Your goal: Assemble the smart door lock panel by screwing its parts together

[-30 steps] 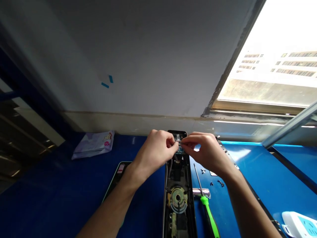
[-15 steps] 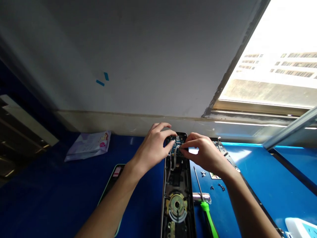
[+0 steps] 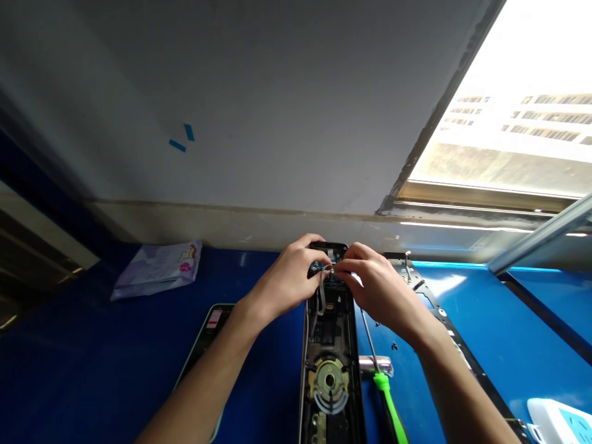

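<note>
A long black housing (image 3: 324, 345), which looks like an opened electronic door lock, lies lengthwise before me with a round metal disc (image 3: 330, 380) in its lower half. At its far end sits a blue circuit board (image 3: 316, 269), mostly covered by my fingers. A thin grey-white cable (image 3: 322, 296) loops up from the housing to the board. My left hand (image 3: 296, 271) pinches the cable near its end, from the left side. From the right, my right hand (image 3: 370, 277) has thumb and fingertips closed on the same cable end. Any plug there is too small to make out.
Right of the housing lie a green-handled screwdriver (image 3: 388, 401), a pinkish cylinder (image 3: 383, 365), small dark screws (image 3: 394, 346) and a long black plate (image 3: 462, 351). A phone (image 3: 203, 336) and a purple-white packet (image 3: 160, 269) lie left. A white power strip (image 3: 548, 416) stands at lower right.
My hands have drawn closer together over the board, and my left fingertips have come onto the cable end. The cable's loop has shifted slightly. The view has moved a little.
</note>
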A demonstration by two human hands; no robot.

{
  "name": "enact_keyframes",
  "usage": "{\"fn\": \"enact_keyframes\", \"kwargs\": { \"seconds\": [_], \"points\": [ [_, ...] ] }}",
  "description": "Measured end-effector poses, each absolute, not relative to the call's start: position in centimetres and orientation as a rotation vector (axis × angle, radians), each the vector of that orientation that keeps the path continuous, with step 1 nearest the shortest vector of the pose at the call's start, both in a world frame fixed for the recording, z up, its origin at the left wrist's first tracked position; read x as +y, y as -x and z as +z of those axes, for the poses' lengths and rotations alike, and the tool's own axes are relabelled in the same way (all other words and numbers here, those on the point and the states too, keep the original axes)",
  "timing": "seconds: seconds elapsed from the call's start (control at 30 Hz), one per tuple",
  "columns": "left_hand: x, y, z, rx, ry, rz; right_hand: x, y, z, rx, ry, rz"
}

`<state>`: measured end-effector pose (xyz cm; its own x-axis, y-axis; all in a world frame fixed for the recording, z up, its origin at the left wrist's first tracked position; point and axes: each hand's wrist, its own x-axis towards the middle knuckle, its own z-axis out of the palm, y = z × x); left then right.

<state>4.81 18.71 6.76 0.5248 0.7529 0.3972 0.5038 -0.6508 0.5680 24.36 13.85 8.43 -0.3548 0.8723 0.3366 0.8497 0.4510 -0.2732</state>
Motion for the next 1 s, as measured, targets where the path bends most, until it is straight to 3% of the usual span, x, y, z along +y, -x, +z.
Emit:
{"fn": "enact_keyframes", "kwargs": {
  "seconds": [1.0],
  "points": [
    [18.69,-4.65,6.84,1.012,-2.369,0.858,13.68,-24.69,7.88,-2.341,1.348,-0.114]
  ]
}}
